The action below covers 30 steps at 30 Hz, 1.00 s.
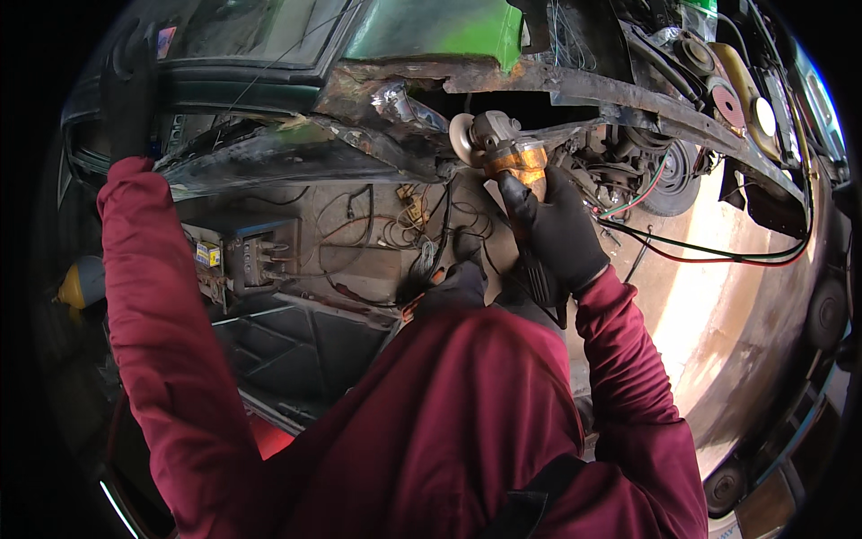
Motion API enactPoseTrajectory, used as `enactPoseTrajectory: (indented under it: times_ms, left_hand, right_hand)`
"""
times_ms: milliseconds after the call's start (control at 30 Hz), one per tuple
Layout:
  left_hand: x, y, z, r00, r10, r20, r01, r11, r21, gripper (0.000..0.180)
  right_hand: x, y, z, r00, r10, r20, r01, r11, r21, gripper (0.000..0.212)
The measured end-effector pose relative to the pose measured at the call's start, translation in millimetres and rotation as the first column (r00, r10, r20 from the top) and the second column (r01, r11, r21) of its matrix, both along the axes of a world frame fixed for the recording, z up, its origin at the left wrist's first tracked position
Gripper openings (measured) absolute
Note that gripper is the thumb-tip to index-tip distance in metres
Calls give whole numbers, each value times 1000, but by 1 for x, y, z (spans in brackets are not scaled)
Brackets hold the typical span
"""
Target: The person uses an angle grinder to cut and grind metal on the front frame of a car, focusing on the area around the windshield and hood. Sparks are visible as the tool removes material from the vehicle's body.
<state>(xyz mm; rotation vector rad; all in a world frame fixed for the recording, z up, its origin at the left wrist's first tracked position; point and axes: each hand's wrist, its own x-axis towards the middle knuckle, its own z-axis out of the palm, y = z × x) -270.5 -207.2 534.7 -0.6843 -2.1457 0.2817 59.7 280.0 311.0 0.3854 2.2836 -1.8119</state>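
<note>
My right hand [567, 229], in a black glove, is wrapped round the body of an angle grinder [521, 163]. The grinder has an orange-and-grey head, and its pale disc [463, 140] is close to the rusty, torn edge of a car body [377, 117]; whether they touch I cannot tell. Far to the left, my left hand [130, 94], also dark-gloved, reaches up against the car's side near a window. Shadow hides its fingers. Above the grinder is a bright green panel [435, 34] with bare, corroded metal below it.
A grey metal box [247, 256] with cables stands on the floor at left, beside a dark panel [278, 346]. Loose cables [368, 220] tangle across the concrete. To the right are a wheel [672, 184], exposed car parts and red-and-green hoses [718, 256]. A yellow-grey round object [81, 282] sits far left.
</note>
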Motion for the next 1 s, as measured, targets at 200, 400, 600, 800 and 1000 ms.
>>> enactPoseTrajectory:
  times_ms: [200,400,600,800,1000]
  left_hand:
    - [-39,-5,-33,953,227,201,-289,880,377,60]
    - [-20,37,-32,899,388,201,-432,717,547,61]
    - [-8,56,-30,893,387,228,-445,696,563,59]
    - [-9,53,-33,910,370,185,-408,725,556,57]
    - [-14,45,-34,903,385,189,-425,737,525,58]
  right_hand:
    - [-18,-4,6,998,22,54,-16,993,-113,85]
    - [-28,-4,4,996,56,-72,-65,988,-139,99]
    - [-34,-5,-11,996,83,-28,-86,989,-124,115]
    - [-44,-6,-13,994,111,-20,-113,981,-157,106]
    - [-42,-3,-5,994,92,-56,-103,966,-238,84]
